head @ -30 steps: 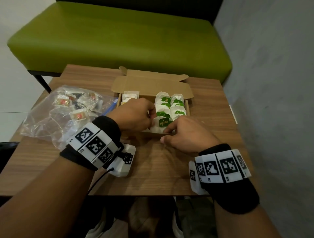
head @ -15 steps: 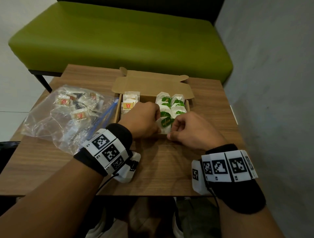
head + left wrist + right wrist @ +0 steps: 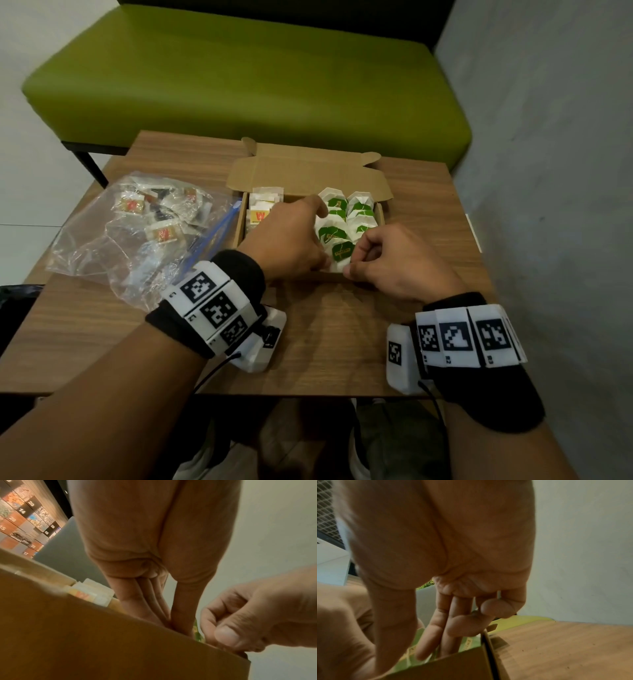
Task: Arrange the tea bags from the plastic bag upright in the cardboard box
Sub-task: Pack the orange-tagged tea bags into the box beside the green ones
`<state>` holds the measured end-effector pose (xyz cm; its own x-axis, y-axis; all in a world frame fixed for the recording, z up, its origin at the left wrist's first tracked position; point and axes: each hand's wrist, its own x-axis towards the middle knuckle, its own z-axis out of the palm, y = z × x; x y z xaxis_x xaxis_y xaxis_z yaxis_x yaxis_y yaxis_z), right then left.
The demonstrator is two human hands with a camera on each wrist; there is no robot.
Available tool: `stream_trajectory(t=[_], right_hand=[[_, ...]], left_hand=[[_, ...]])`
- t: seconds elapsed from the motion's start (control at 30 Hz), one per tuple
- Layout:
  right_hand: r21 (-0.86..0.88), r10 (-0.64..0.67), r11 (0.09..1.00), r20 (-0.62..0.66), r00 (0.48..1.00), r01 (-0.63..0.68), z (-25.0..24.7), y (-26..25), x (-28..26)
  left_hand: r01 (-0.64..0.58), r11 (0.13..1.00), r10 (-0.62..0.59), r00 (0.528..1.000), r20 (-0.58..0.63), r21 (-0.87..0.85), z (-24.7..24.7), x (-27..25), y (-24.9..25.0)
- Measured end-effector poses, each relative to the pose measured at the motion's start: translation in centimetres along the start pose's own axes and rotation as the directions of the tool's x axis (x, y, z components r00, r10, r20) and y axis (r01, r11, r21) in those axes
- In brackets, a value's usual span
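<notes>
While both hands work at the cardboard box (image 3: 379, 219), head view has the left hand (image 3: 287, 240) and right hand (image 3: 394, 260) pinching the nearest green tea bag (image 3: 342, 251) at the front wall, prob. to stand it upright w/ the row. Plastic bag (image 3: 137, 233) lies left, more bags inside. Left wrist: fingers (image 3: 145, 609) straight, thumb alongside, dipping in. Right wrist: fingers (image 3: 436, 631) reach among green bags; exact grip unclear.

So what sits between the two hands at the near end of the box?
In the head view, one green-labelled tea bag stands between the left hand and right hand, inside the cardboard box.
</notes>
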<state>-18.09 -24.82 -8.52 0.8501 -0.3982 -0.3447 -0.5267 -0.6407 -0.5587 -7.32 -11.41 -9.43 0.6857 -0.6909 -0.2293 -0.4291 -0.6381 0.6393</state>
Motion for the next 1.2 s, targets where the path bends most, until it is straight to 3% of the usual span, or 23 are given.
stream_trajectory(t=[0.2,0.67,0.9,1.2], right_hand=[[0.052,0.0,0.999,-0.011,1.0,0.0,0.0,0.2,0.2],[0.141,0.023,0.99,-0.093,0.995,-0.01,0.0,0.3,0.2],[0.108,0.068,0.993,-0.132,0.989,-0.054,0.1,0.6,0.2],[0.118,0.088,0.99,-0.13,0.988,-0.072,0.0,0.8,0.4]], left_hand=[[-0.019,0.999,0.017,0.999,0.047,0.044,0.0,0.1,-0.5],[-0.014,1.0,0.014,1.0,-0.002,0.017,0.2,-0.1,-0.6],[0.063,0.998,-0.063,0.998,-0.007,0.025,-0.2,-0.2,-0.6],[0.042,0.999,-0.042,0.999,-0.025,0.02,0.9,-0.1,-0.4]])
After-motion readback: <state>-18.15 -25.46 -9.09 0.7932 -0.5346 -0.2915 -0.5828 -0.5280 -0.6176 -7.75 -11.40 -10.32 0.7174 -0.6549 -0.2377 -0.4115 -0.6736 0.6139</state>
